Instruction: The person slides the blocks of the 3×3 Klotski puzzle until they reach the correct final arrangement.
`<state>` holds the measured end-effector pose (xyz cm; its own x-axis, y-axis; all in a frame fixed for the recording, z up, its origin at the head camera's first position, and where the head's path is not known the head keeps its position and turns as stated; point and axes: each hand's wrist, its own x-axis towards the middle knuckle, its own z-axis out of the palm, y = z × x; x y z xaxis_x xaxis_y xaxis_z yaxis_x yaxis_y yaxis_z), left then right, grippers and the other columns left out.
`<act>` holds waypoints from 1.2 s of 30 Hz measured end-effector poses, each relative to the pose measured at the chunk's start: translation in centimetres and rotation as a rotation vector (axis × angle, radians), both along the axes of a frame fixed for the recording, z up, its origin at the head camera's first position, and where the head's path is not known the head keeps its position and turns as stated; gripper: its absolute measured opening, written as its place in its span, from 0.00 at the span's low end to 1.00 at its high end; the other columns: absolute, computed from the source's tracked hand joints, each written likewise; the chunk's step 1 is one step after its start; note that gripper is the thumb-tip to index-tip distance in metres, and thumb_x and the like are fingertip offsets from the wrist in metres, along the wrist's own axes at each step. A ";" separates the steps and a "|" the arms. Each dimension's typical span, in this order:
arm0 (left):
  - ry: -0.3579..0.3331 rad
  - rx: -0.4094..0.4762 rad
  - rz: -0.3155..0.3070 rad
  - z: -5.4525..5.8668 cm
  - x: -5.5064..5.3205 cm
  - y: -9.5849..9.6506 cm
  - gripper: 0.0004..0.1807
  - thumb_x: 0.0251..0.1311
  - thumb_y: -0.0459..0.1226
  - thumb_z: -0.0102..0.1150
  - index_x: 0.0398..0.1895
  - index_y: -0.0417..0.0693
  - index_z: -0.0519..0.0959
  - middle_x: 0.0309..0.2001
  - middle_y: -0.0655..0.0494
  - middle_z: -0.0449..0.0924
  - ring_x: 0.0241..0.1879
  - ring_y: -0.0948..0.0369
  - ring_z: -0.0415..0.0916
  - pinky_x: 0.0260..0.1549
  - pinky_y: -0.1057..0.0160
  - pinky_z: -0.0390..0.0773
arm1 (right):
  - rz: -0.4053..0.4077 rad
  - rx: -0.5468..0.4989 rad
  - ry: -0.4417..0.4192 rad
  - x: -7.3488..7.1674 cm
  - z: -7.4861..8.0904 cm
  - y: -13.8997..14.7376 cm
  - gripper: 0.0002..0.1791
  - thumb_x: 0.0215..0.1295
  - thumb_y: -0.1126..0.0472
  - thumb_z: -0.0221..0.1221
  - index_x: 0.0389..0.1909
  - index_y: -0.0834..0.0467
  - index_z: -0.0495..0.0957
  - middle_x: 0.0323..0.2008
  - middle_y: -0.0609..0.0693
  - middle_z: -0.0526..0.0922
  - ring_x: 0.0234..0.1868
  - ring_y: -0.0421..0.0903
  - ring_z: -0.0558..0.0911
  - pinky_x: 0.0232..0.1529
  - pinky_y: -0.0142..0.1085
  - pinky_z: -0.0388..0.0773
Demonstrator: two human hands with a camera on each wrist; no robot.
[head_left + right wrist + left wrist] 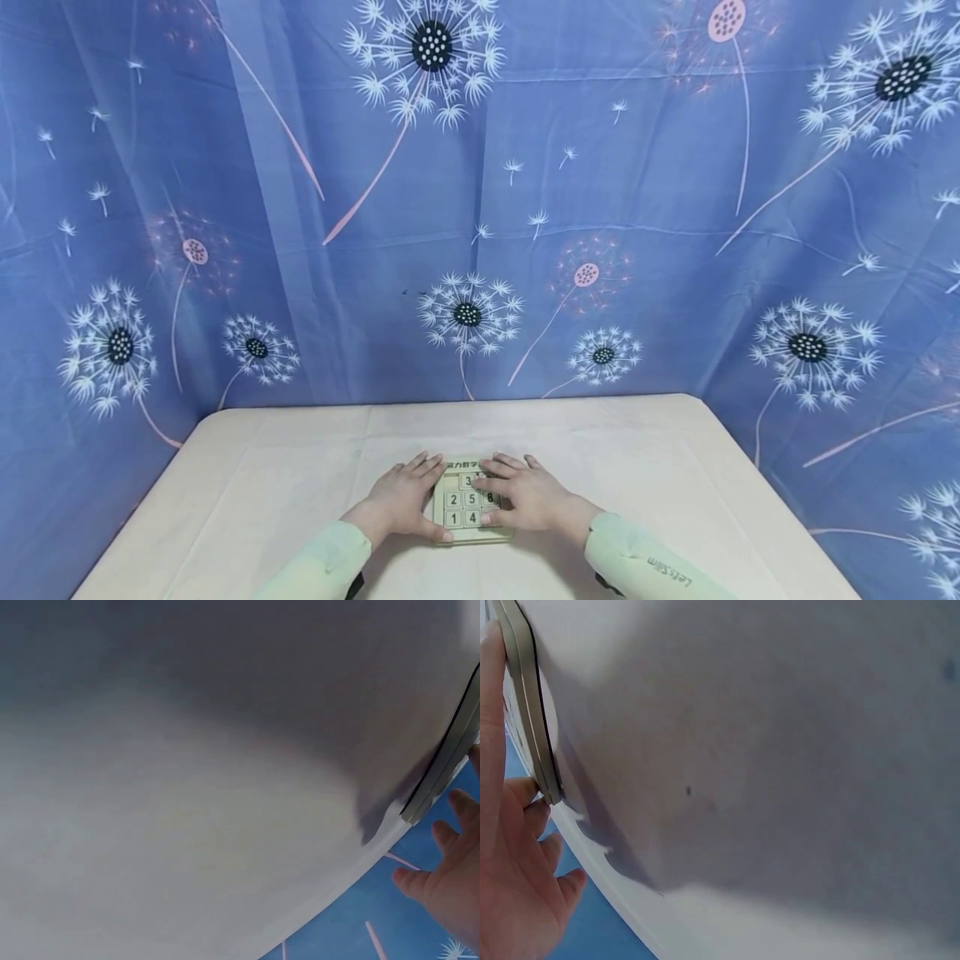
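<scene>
A pale green number slide puzzle (480, 537) lies on the table in the head view, its square tiles (471, 499) showing black digits, with 3, 2, 5, 8, 1 and 4 readable. My left hand (405, 496) grips its left side, thumb at the near corner and fingers at the far one. Over the right part of the board, my right hand (536, 497) spreads its fingers, and fingertips touch the tiles there. That hand hides the right-hand column in part. Both wrist views catch only the puzzle's side edge (534, 705) beside the fingers.
The puzzle sits on a cream-covered table (262, 492) with rounded far corners. Blue curtains (375, 183) printed with dandelions stand behind the table and along both sides. Light green sleeves (322, 558) cover the forearms.
</scene>
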<state>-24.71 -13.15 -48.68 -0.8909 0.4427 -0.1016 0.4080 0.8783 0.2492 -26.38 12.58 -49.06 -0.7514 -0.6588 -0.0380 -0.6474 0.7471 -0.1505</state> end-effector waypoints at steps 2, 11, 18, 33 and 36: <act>0.003 -0.004 0.001 0.1 0.0 0.0 0.63 0.40 0.68 0.75 0.76 0.43 0.65 0.79 0.48 0.63 0.80 0.46 0.58 0.76 0.40 0.65 | 0.001 0.004 0.003 -0.1 0.0 -0.1 0.35 0.67 0.29 0.55 0.71 0.39 0.72 0.77 0.47 0.68 0.79 0.55 0.65 0.74 0.68 0.63; -0.002 -0.007 0.005 0.3 0.1 0.2 0.63 0.40 0.68 0.75 0.77 0.43 0.65 0.79 0.48 0.63 0.80 0.46 0.58 0.76 0.40 0.65 | 0.001 0.006 -0.007 -0.2 0.0 -0.2 0.34 0.68 0.29 0.54 0.71 0.38 0.72 0.77 0.47 0.67 0.79 0.55 0.65 0.74 0.69 0.63; -0.020 -0.001 0.014 0.3 0.1 0.2 0.63 0.40 0.68 0.75 0.76 0.44 0.65 0.79 0.49 0.63 0.80 0.47 0.57 0.77 0.39 0.63 | 0.010 -0.004 -0.004 -0.3 -0.2 -0.3 0.35 0.68 0.29 0.55 0.72 0.38 0.72 0.78 0.48 0.67 0.79 0.57 0.65 0.74 0.69 0.62; -0.003 -0.007 0.007 0.5 0.2 0.2 0.62 0.41 0.67 0.76 0.77 0.43 0.65 0.79 0.48 0.64 0.80 0.45 0.58 0.76 0.40 0.65 | 0.016 0.012 -0.014 -0.5 0.0 -0.8 0.34 0.69 0.29 0.53 0.72 0.37 0.71 0.79 0.48 0.65 0.80 0.56 0.63 0.75 0.70 0.61; -0.012 -0.008 0.011 0.5 0.2 0.3 0.62 0.41 0.67 0.76 0.77 0.44 0.65 0.79 0.49 0.64 0.80 0.46 0.58 0.76 0.40 0.65 | 0.014 0.018 -0.017 -0.6 0.1 -0.9 0.34 0.69 0.29 0.53 0.72 0.37 0.71 0.79 0.47 0.65 0.80 0.55 0.63 0.75 0.70 0.61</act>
